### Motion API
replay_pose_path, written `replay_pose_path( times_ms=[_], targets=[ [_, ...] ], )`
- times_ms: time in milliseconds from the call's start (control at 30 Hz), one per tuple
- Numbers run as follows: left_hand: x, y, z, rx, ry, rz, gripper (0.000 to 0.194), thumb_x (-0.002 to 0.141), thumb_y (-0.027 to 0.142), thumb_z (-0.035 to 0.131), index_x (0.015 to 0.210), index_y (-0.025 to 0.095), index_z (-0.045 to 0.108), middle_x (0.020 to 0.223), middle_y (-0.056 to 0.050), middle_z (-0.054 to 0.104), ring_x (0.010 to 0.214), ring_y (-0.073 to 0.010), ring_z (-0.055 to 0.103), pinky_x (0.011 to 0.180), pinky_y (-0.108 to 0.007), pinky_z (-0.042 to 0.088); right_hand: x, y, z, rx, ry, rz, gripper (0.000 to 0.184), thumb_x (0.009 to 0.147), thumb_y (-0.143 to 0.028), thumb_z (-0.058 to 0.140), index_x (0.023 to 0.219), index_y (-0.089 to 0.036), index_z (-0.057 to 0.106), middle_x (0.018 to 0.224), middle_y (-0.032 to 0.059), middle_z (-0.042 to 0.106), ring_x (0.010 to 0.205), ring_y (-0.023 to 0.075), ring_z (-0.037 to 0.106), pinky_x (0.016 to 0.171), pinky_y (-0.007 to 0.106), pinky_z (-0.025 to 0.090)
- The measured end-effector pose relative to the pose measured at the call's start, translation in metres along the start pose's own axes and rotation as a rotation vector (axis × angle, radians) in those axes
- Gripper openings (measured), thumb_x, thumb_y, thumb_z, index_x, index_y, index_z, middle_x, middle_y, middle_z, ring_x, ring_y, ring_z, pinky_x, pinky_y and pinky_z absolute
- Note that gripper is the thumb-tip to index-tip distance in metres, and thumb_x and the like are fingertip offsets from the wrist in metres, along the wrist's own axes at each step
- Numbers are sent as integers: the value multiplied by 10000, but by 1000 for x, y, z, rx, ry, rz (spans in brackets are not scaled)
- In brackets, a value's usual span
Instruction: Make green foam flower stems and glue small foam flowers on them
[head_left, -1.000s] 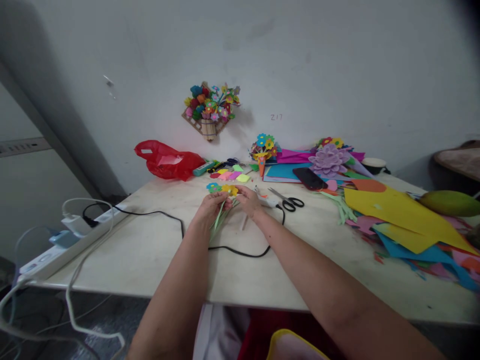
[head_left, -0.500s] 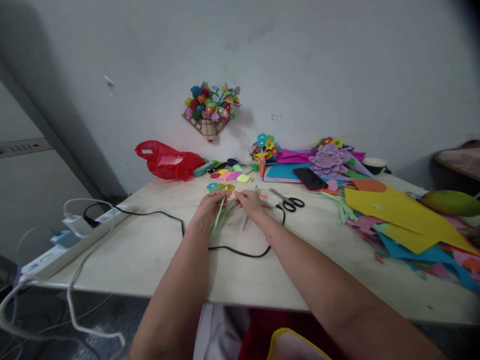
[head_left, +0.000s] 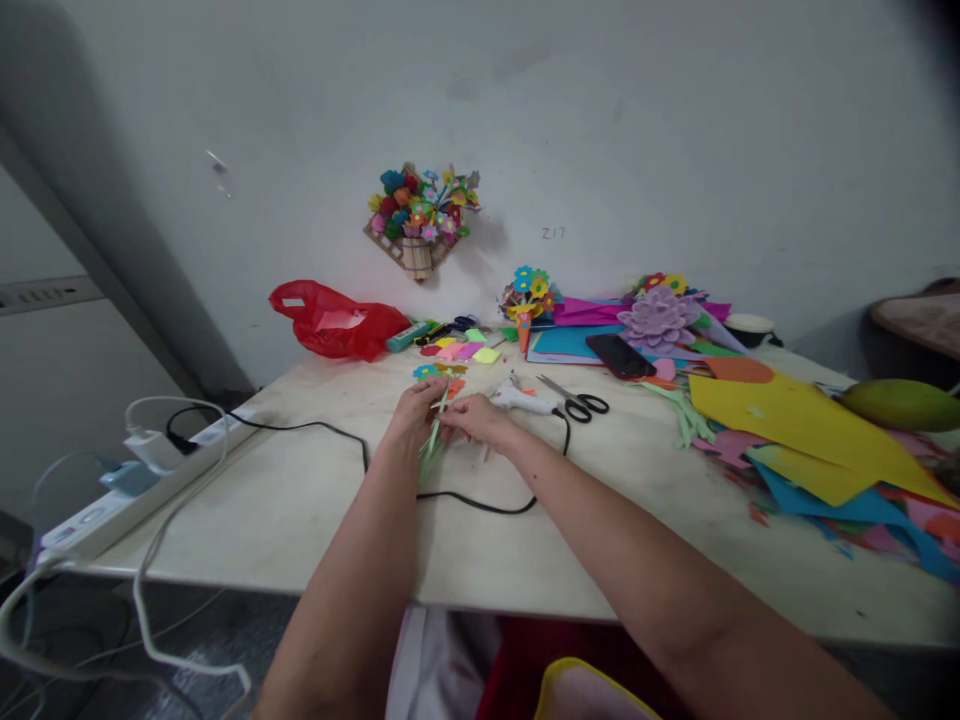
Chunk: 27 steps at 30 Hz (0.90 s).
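Observation:
My left hand is closed around a bunch of paper flowers with thin pale green stems hanging below it. Above the fingers show the flower heads in blue, orange-yellow and orange-red. My right hand pinches at the stems beside the left hand; its fingertips touch the bunch, and I cannot make out exactly what lies between them. A white glue gun rests just beyond my right hand, with black-handled scissors to its right.
A black cord loops in front of my hands. A power strip lies at the left edge, a red plastic bag behind. Foam sheets and a phone are on the right. Cut pieces lie at the back.
My right hand has moved left, to the stems in my left hand. More of the glue gun shows now. My left hand stays nearly where it was.

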<state>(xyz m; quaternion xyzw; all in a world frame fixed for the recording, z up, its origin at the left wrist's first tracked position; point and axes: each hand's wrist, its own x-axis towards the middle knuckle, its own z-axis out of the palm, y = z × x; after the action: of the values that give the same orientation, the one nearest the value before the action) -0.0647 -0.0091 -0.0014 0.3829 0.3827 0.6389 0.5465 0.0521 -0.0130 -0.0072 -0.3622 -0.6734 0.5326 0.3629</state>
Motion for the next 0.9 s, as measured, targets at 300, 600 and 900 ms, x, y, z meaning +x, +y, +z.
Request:
replay_pose_path(
  times_ms=[300,600,900],
  targets=[
    [4,-5,-2,63,-21,16,211,553,233,721,655,133,566,548,40,499,461,-50,438,389,-178,304,3,1,-2,43,86,-52,204,716,-243,566,533,-156,547,468,-35,578,335,41,371,350,170,308],
    [7,-8,-7,208,-65,-50,272,578,344,711,733,136,633,646,-8,596,543,-81,527,472,-185,396,11,7,-15,41,334,-66,195,692,-253,533,522,-157,532,467,-28,552,379,59,398,411,191,326],
    [-4,-3,-1,472,-191,-113,232,542,313,738,597,111,639,544,-44,589,450,-89,478,418,-203,303,18,18,-45,53,569,-82,246,665,-350,523,515,-156,519,466,-17,536,389,61,378,414,193,299]
  ],
)
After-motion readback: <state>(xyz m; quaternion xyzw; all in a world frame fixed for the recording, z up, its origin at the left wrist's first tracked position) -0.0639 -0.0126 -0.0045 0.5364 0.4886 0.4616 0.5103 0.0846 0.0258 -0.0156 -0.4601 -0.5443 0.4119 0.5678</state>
